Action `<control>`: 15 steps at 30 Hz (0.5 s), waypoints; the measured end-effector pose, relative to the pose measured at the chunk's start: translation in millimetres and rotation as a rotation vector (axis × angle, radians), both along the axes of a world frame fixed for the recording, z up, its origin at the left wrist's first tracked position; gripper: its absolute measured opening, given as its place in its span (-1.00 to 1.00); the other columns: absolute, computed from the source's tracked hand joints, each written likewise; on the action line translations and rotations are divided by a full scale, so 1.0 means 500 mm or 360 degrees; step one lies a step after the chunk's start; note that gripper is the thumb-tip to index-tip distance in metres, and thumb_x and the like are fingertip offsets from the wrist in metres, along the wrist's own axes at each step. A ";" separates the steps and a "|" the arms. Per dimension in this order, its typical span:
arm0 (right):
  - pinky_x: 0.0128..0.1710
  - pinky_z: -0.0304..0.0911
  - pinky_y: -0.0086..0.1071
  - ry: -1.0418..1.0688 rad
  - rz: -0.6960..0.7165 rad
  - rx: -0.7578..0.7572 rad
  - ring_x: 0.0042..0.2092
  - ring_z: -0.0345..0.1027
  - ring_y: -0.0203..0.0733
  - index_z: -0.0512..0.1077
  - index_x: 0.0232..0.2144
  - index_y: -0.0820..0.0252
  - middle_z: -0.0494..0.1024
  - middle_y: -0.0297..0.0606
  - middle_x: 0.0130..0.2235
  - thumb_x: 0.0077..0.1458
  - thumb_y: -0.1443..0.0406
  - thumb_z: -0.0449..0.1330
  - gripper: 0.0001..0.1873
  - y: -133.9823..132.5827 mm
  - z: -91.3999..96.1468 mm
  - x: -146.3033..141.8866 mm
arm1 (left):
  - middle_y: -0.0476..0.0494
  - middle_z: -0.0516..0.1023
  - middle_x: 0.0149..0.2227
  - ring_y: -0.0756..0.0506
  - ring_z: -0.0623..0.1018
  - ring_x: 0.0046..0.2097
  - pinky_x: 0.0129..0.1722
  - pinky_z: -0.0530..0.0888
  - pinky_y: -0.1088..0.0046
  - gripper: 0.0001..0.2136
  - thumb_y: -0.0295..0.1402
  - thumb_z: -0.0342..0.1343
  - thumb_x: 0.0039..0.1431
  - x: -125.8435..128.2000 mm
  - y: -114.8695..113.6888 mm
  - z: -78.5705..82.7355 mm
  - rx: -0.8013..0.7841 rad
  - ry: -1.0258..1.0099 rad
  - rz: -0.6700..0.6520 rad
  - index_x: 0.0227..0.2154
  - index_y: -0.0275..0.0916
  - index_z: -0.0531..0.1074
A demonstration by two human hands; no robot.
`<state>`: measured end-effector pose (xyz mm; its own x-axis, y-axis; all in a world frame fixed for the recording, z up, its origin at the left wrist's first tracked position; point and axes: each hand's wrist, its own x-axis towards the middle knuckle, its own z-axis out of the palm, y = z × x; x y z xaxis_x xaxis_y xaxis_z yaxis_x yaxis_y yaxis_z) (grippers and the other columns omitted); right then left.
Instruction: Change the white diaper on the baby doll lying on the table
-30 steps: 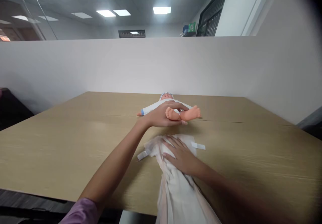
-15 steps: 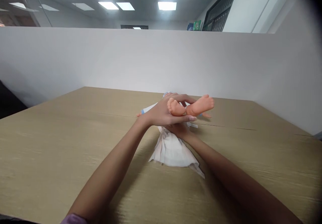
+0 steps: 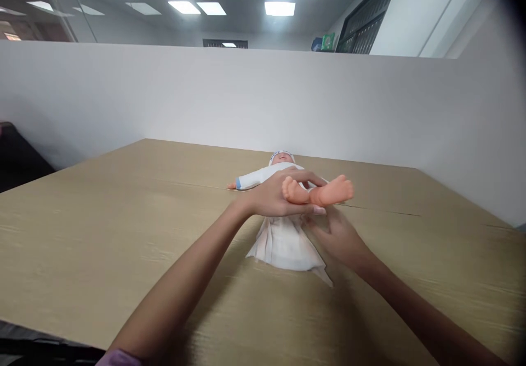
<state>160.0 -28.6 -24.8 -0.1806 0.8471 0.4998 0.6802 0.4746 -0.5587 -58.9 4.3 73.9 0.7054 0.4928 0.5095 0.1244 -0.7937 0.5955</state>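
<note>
A baby doll (image 3: 255, 178) in a white long-sleeved top with blue cuffs and a white patterned cap lies on its back, head away from me. My left hand (image 3: 277, 193) is closed around its lower legs and holds them raised, the bare feet (image 3: 335, 190) sticking out to the right. Under the doll's bottom, a white diaper (image 3: 283, 248) is spread with its pleated front end toward me. At the diaper's right edge is my right hand (image 3: 343, 240), its thumb and fingers at the material below the feet. Its fingertips are partly hidden.
The wooden table (image 3: 123, 218) has a thin seam across it. A white partition wall (image 3: 205, 97) rises behind the table. A black object (image 3: 20, 155), perhaps a chair, stands beyond the left edge.
My right hand has come out from beneath the doll to the diaper's right side. My left hand and the raised feet are slightly lower in view, and the doll's head and left-side sleeve show more.
</note>
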 end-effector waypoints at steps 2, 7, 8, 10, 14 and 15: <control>0.07 0.45 0.03 0.0101 -0.0081 0.0093 0.12 0.47 0.15 0.33 0.18 0.10 0.53 -0.03 0.11 0.26 0.03 0.25 -0.47 -0.032 0.010 0.006 | -0.09 0.63 0.00 -0.18 0.55 0.06 0.06 0.46 0.23 -0.61 -0.13 0.36 0.17 0.007 -0.011 -0.016 -0.0011 0.0023 -0.0008 0.04 -0.08 0.54; 0.20 0.37 -0.06 0.0197 0.0164 0.0167 0.25 0.37 0.07 0.19 0.28 0.05 0.42 -0.07 0.26 0.25 0.12 0.25 -0.38 -0.068 0.020 0.009 | -0.12 0.61 0.06 -0.21 0.53 0.10 0.15 0.43 0.14 -0.57 -0.16 0.36 0.17 -0.005 -0.041 -0.057 0.0080 0.0072 0.0008 0.09 -0.03 0.51; 0.20 0.38 -0.08 0.0130 0.0243 0.0141 0.23 0.39 0.05 0.23 0.27 0.04 0.45 -0.09 0.25 0.27 0.16 0.22 -0.43 -0.069 0.020 0.017 | -0.14 0.59 0.07 -0.23 0.52 0.12 0.17 0.42 0.13 -0.55 -0.15 0.35 0.18 -0.017 -0.047 -0.063 0.0106 0.0096 0.0038 0.11 -0.04 0.49; 0.22 0.36 -0.06 -0.0038 0.0367 0.0117 0.21 0.42 0.05 0.36 0.21 0.04 0.52 -0.13 0.19 0.27 0.22 0.15 -0.53 -0.070 0.016 0.044 | -0.18 0.58 0.09 -0.24 0.51 0.14 0.21 0.41 0.11 -0.55 -0.15 0.31 0.21 -0.052 -0.058 -0.077 0.0147 0.0144 0.0081 0.13 -0.09 0.46; 0.35 0.18 0.00 -0.0346 0.0618 0.0159 0.29 0.35 0.02 0.51 0.11 0.00 0.53 -0.23 0.21 0.18 0.29 0.06 -0.52 -0.061 -0.024 0.120 | -0.27 0.61 0.06 -0.25 0.54 0.14 0.30 0.34 0.02 -0.67 -0.19 0.22 0.26 -0.130 -0.074 -0.129 0.0151 0.0237 0.0181 0.03 -0.17 0.51; 0.37 0.14 0.00 -0.0424 0.0671 0.0179 0.31 0.32 0.00 0.52 0.12 0.00 0.52 -0.24 0.23 0.17 0.30 0.03 -0.49 -0.058 -0.040 0.136 | -0.30 0.61 0.08 -0.27 0.53 0.17 0.32 0.32 0.00 -0.68 -0.20 0.23 0.25 -0.146 -0.077 -0.149 0.0137 0.0266 0.0227 0.01 -0.18 0.53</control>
